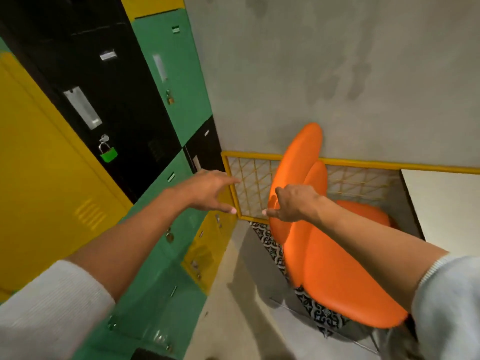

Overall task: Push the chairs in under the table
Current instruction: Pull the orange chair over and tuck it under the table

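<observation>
Your right hand [292,203] grips the orange chair [337,268] backrest beside the white worktop [446,203], left hand [210,190] open and free; push steadily toward the worktop, keeping the chair straight.

Bright, even indoor light, soft shadow on the floor [241,279] beside the chairs [337,276], strong wide-angle bending of the lockers [85,74], slight motion blur, soft edges

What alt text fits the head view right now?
The right hand rests on the backrest of an orange chair beside a white table; the left hand hovers open near a yellow mesh panel and colourful lockers.
</observation>
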Tool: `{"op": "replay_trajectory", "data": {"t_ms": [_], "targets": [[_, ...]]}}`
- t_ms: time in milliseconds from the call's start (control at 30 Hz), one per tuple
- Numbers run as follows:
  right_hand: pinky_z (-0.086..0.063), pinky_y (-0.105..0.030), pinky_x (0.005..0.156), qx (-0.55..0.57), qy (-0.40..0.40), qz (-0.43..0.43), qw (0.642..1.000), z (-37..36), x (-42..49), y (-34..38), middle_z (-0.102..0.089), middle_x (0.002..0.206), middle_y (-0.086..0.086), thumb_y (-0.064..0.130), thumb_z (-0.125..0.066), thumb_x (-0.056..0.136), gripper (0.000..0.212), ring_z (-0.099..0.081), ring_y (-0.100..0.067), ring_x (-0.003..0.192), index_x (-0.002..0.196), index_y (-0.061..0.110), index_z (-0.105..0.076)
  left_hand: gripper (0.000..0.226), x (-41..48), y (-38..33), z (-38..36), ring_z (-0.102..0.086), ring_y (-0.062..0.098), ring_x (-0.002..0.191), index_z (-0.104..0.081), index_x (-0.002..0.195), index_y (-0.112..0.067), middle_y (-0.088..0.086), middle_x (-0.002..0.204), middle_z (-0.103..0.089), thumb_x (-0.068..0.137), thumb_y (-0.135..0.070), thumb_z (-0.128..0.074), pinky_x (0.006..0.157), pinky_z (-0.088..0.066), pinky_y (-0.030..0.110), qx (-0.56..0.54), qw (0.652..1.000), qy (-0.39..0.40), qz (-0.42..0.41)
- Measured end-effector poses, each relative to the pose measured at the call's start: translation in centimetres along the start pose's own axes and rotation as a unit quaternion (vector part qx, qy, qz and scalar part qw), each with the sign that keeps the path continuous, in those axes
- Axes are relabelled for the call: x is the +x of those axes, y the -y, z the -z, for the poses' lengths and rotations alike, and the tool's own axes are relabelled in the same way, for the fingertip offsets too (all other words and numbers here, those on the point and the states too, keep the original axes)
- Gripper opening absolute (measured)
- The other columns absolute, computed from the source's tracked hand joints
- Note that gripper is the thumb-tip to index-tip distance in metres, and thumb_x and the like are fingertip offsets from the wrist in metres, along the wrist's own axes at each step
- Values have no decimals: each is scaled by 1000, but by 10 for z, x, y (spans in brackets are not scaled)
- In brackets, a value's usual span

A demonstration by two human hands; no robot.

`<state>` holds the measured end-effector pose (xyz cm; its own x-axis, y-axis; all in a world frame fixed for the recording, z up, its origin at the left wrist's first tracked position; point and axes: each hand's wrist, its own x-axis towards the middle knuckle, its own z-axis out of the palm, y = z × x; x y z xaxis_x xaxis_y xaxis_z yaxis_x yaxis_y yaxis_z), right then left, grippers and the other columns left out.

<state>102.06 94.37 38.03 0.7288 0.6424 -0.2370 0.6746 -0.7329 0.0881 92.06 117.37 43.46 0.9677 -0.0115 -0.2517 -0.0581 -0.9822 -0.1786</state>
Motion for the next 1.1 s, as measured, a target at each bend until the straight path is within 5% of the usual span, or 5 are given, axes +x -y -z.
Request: {"op": "replay_trajectory", "data": {"t_ms": [467,800,933,1100], "targets": [[-51,-43,78,230,-61,-288,928,-21,62,57,-71,118,-15,81,-46,91,75,-67,-39,109,132,19,-57,109,219,83,23,-31,23,157,-32,164,-28,-2,170,-34,76,-76,-74,125,-31,47,73,928,-26,-365],[-55,-43,71,258,-57,-383,885,-34,150,31,-66,108,-9,72,-50,96,61,-64,-33,90,123,18,-50,109,376,62,25,-34,21,155,-38,160,-25,-3,166,-40,73,-80,-73,119,-35,47,120,869,-50,-477],[-55,-42,73,278,-45,-416,865,-32,168,17,-67,114,-11,72,-50,96,67,-67,-35,97,137,19,-47,109,431,46,39,-37,23,153,-39,160,-24,-3,166,-41,73,-82,-71,119,-35,47,157,836,-49,-523],[-57,-42,68,282,-27,-461,841,-40,187,17,-66,98,-6,81,-39,94,71,-65,-30,82,129,21,-51,106,499,40,49,-43,23,149,-44,156,-29,0,160,-49,71,-88,-65,118,-34,47,168,790,-40,-588]]}}
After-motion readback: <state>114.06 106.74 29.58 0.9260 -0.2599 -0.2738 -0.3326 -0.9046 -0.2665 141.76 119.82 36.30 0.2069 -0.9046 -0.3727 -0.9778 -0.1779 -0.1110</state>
